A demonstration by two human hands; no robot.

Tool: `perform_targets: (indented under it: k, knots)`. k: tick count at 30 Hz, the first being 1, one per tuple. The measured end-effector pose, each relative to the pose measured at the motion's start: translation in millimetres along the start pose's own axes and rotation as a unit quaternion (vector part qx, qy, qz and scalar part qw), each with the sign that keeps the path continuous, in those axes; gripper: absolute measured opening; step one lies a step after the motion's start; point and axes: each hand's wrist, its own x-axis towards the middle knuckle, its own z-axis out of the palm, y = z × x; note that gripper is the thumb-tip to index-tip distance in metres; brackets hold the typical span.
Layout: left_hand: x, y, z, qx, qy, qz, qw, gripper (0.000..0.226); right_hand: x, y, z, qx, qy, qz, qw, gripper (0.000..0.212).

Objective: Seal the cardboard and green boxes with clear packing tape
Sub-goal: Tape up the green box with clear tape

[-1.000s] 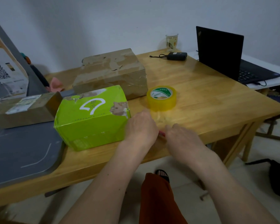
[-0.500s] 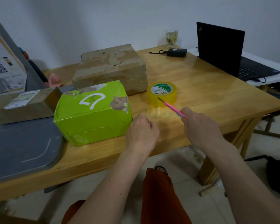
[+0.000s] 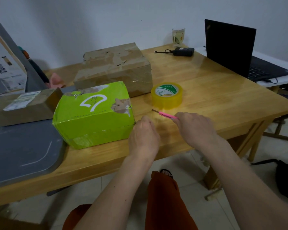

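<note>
Tape roll idle at 12 o'clock | right hand fingers clench pink cutter, blade aimed at strip | left hand fingers curled beside green box, seemingly tensioning tape; grasp unclear

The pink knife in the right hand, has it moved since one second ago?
Yes. The pink knife, gripped by the right hand, has moved away from the table's near edge toward the tape roll; its blade now points there.

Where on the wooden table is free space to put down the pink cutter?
Free: bare wood right of the tape roll, toward the laptop. Also the front edge below the right hand. Crowded: the left, where the green box and cardboard box stand.
</note>
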Motion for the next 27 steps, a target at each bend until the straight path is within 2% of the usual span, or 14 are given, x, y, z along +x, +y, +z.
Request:
perform_targets:
  k: [8, 13, 16, 27]
  knots:
    - [-3.5, -1.7, -0.9, -0.010, -0.007, 0.003, 1.000, 0.014, 5.2, -10.3, 5.0, 0.025, 0.006, -0.005, 1.000, 0.033]
    - [-3.2, -3.5, 0.4, -0.012, -0.018, 0.000, 1.000, 0.019, 6.9, -18.6, 5.3, 0.078, 0.117, -0.031, 0.990, 0.033]
    - [-3.2, -3.6, -0.3, -0.017, -0.016, -0.005, 1.000, 0.020, 6.1, -16.5, 3.5, 0.084, 0.136, -0.036, 0.986, 0.032]
    - [-1.9, -10.3, 0.2, -0.042, -0.029, -0.031, 0.998, 0.023, -15.1, 6.2, 1.7, 0.013, 0.064, 0.001, 0.998, 0.032]
